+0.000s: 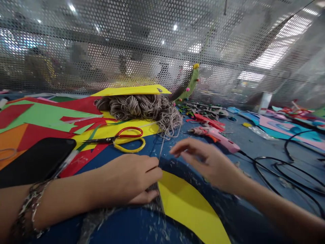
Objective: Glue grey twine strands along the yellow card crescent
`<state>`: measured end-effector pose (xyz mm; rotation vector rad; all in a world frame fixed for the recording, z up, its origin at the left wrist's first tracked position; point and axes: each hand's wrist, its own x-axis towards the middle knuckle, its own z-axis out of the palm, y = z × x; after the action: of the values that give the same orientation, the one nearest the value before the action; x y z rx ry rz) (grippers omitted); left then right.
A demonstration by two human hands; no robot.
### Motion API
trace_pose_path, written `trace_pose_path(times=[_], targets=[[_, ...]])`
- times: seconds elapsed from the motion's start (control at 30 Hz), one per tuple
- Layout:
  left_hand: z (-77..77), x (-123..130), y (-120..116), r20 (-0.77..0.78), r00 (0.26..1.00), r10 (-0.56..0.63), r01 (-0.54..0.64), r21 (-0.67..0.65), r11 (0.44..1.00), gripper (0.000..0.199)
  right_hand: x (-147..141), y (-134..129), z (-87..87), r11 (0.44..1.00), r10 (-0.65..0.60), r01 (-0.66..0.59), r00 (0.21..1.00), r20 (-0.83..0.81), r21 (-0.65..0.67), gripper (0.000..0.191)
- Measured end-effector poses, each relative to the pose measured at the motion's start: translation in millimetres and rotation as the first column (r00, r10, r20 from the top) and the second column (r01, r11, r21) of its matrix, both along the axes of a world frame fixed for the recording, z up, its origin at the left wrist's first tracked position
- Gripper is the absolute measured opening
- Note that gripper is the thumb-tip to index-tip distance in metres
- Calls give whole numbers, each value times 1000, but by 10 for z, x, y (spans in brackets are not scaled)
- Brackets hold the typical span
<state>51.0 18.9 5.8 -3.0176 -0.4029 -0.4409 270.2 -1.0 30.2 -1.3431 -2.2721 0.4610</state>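
My left hand (134, 176) is closed, its fingers pressed on a strip of grey yarn (157, 203) laid across a curved yellow piece (188, 203) with dark edges. A single strand (161, 147) runs from the fingertips up to a large bundle of grey yarn (137, 107). To the right, my right hand (200, 159) hovers above the table with fingers apart and nothing between them. Scissors (129, 137) with a red and a yellow handle lie beyond my left hand.
A black phone (38, 157) lies at left beside red, green and orange paper (50, 117). At right are a pink glue gun (223, 140), its black cable (266, 179) and craft scraps. A perforated metal screen (152, 44) stands behind.
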Motion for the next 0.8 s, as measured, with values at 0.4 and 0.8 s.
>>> trace_pose_path(times=[0.4,0.8], targets=[[109,-119,79,-87,994,-69,67,-31,997,29,1268,483,-115,848,-526,413,583,619,332,41],[111,-148,82,-86,964,-253,259,77,963,18,1337,498,95,758,-649,497,516,559,421,48]])
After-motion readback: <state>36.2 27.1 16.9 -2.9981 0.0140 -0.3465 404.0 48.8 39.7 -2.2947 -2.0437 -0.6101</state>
